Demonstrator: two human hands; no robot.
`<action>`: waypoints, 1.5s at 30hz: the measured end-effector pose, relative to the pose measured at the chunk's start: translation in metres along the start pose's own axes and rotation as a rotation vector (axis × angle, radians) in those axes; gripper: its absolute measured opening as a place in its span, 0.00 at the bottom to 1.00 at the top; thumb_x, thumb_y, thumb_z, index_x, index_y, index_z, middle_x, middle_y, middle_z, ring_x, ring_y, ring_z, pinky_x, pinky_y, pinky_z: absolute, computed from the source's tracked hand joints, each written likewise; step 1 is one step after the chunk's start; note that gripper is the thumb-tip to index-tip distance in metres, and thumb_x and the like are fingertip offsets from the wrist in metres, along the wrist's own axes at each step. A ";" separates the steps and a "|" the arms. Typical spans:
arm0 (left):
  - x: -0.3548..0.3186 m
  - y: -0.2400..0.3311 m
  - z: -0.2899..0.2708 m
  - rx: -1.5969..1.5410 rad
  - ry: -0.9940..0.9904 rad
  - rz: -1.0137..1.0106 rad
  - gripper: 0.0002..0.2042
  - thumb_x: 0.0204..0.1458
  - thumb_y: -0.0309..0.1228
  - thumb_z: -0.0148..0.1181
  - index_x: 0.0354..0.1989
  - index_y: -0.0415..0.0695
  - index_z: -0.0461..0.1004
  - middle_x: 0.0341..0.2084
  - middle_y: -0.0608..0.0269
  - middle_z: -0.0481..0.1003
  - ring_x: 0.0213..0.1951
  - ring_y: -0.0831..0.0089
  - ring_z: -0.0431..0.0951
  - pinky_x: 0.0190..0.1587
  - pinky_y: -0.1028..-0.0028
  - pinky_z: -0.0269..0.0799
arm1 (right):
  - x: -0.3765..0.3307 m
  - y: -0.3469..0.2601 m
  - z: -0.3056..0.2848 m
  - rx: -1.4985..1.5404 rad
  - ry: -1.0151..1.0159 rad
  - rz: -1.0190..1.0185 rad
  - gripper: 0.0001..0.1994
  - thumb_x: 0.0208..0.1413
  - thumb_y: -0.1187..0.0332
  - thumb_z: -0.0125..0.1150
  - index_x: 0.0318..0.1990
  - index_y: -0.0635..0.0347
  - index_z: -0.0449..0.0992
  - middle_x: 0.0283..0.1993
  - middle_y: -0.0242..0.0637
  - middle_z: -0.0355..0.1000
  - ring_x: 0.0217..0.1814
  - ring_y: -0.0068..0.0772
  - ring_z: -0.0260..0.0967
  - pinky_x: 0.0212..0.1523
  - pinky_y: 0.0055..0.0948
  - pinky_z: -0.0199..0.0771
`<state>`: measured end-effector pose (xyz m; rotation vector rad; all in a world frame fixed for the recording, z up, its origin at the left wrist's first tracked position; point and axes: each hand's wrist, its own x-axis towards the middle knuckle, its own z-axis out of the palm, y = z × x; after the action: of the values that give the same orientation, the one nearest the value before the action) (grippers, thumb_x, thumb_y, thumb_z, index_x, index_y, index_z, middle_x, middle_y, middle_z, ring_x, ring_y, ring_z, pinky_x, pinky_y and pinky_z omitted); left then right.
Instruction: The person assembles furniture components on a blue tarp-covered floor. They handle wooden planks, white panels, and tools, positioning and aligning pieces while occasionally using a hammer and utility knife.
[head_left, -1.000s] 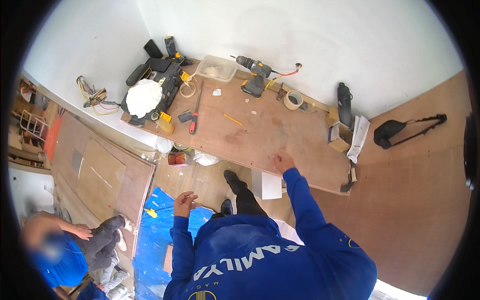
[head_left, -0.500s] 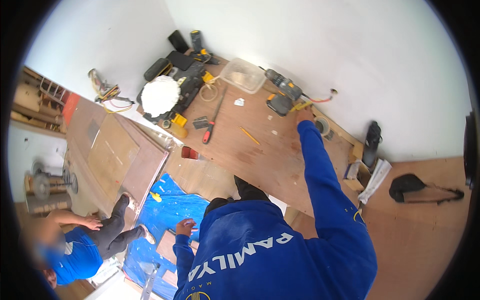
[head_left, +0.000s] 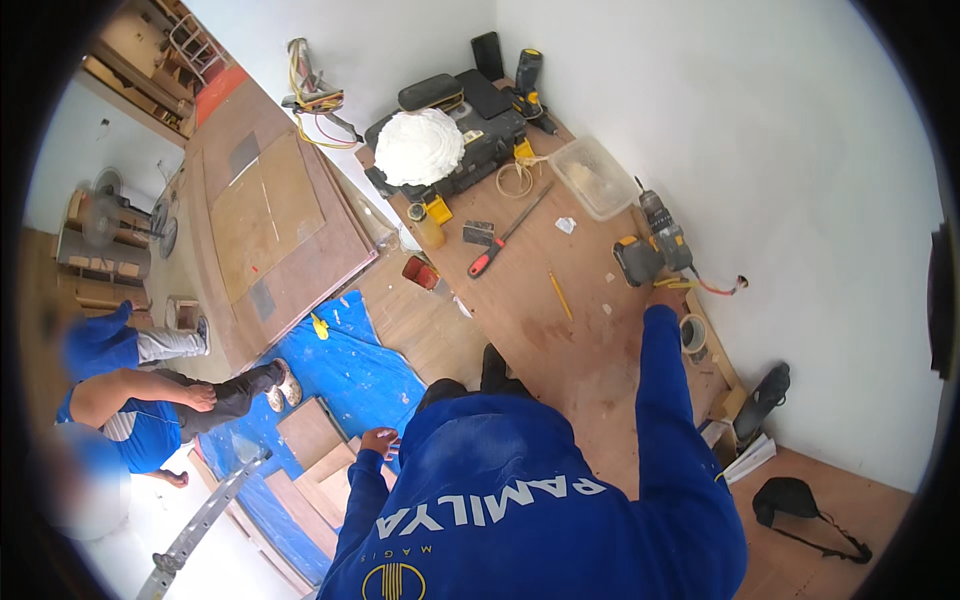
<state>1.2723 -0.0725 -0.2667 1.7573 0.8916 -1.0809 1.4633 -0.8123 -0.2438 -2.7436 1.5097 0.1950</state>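
My right hand (head_left: pixel 666 297) reaches far out over the brown wooden tabletop (head_left: pixel 585 370), its fingers closed at a slim yellow object (head_left: pixel 680 283) whose kind I cannot make out. Just beyond it lies a cordless drill (head_left: pixel 664 232) with a black and yellow battery. A roll of tape (head_left: pixel 692 333) sits right beside my wrist. Low at my left side, my left hand (head_left: pixel 379 442) hangs above the floor, fingers loosely bent and apart, with nothing visible in it. A yellow pencil (head_left: pixel 561 296) and a red-handled long tool (head_left: pixel 510 231) lie on the table.
A clear plastic tub (head_left: pixel 596 178) and a black tool case (head_left: pixel 490 150) bearing a white round thing (head_left: pixel 419 147) stand at the back. Two people are at the left, near a blue tarp (head_left: pixel 350 345) with wooden boards (head_left: pixel 310 435). A metal ladder-like rail (head_left: pixel 205 520) slants at lower left.
My view has turned left, so the table's things appear farther right. A second person has come into view at the left. My right hand stays by the yellow object; my left still hangs low.
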 end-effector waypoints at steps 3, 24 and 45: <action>-0.001 -0.013 -0.001 -0.101 0.013 0.005 0.17 0.64 0.40 0.62 0.57 0.46 0.77 0.43 0.53 0.84 0.37 0.58 0.87 0.36 0.55 0.80 | -0.023 -0.017 -0.030 0.133 -0.217 -0.018 0.26 0.69 0.59 0.48 0.69 0.63 0.62 0.71 0.57 0.63 0.75 0.51 0.61 0.63 0.51 0.74; -0.014 -0.054 0.043 -0.331 0.061 -0.049 0.16 0.62 0.40 0.61 0.52 0.43 0.79 0.39 0.54 0.85 0.33 0.64 0.87 0.27 0.67 0.76 | -0.080 0.023 -0.001 -0.047 -0.190 -0.294 0.28 0.52 0.58 0.67 0.55 0.73 0.74 0.54 0.63 0.76 0.57 0.63 0.75 0.59 0.50 0.74; -0.070 -0.203 0.082 -0.797 0.213 0.093 0.14 0.63 0.37 0.62 0.48 0.39 0.80 0.34 0.56 0.83 0.29 0.70 0.85 0.25 0.73 0.77 | -0.279 0.023 0.006 1.002 -1.142 0.192 0.16 0.60 0.53 0.65 0.45 0.54 0.75 0.37 0.39 0.75 0.31 0.36 0.74 0.32 0.28 0.78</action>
<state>1.0430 -0.0813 -0.2838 1.2236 1.1542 -0.3767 1.2955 -0.5897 -0.2175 -1.2668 1.0256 0.6358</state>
